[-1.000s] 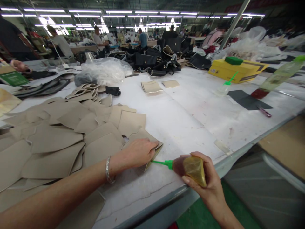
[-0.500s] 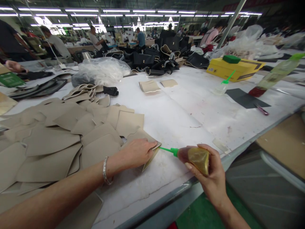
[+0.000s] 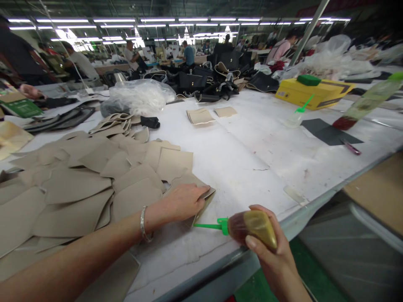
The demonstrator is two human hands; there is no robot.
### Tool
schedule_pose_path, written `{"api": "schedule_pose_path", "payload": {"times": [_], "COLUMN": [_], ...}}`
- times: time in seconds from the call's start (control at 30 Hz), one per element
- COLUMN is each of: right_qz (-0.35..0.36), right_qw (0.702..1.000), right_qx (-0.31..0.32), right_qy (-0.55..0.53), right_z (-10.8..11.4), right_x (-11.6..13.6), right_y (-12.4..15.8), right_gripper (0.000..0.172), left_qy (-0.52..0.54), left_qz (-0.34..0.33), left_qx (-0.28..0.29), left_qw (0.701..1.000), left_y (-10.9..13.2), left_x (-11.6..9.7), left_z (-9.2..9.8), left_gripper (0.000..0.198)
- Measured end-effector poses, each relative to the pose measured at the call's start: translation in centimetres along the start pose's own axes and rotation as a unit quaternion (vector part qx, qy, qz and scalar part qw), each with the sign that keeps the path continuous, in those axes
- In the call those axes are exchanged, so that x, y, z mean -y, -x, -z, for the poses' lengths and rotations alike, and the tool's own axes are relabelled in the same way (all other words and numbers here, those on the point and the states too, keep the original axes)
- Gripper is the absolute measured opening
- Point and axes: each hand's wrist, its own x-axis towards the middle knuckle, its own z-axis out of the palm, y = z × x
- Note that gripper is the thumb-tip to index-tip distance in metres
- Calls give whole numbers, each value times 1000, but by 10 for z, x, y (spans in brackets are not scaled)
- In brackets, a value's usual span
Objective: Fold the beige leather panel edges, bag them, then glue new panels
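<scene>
My right hand is wrapped round a soft squeeze bottle of amber-brown liquid, tilted almost flat. Its thin green nozzle points left, the tip at the near corner of a beige leather-like piece. My left hand holds that piece down by its right edge, index finger stretched along the top and the other fingers curled, partly hidden. Under the lifted edge a lower layer shows. Many similar beige pieces lie overlapped in a heap beneath and left of my left forearm.
Small beige pieces lie further back on the white table. On the right are a second nozzle bottle, a dark sheet, a yellow box and a leaning plastic bottle. Black bags are piled behind; people work beyond.
My right hand has brought the bottle nearer and left; its nozzle tip went from the piece's far right corner down to its near corner. My left hand stays on the piece. The view shifted slightly.
</scene>
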Motion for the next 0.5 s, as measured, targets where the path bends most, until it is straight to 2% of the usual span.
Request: {"api": "schedule_pose_path", "payload": {"times": [0.07,0.13,0.23,0.3,0.4,0.5], "right_qz": [-61,-109,-155,-173,-186,-201], "right_qw": [990,966,925,897,859,839], "right_qx": [-22,-60,-116,-132,-120,-78], "right_qy": [-126,-225,-327,-386,-462,-500], "right_z": [6,15,28,31,34,42], "right_x": [5,8,14,17,19,10], "right_y": [-10,-21,-38,-46,-53,-55], "right_gripper": [59,55,52,51,54,64], "left_qy": [33,63,71,68,95,166], "left_qz": [4,30,147,218,249,257], "left_qx": [1,-10,-81,-115,-97,-65], "left_qw": [999,998,983,967,959,950], "left_y": [0,1,2,-1,-9,-18], "left_x": [1,4,13,21,34,42], "left_z": [1,5,14,20,26,31], "left_gripper": [43,37,34,36,31,15]}}
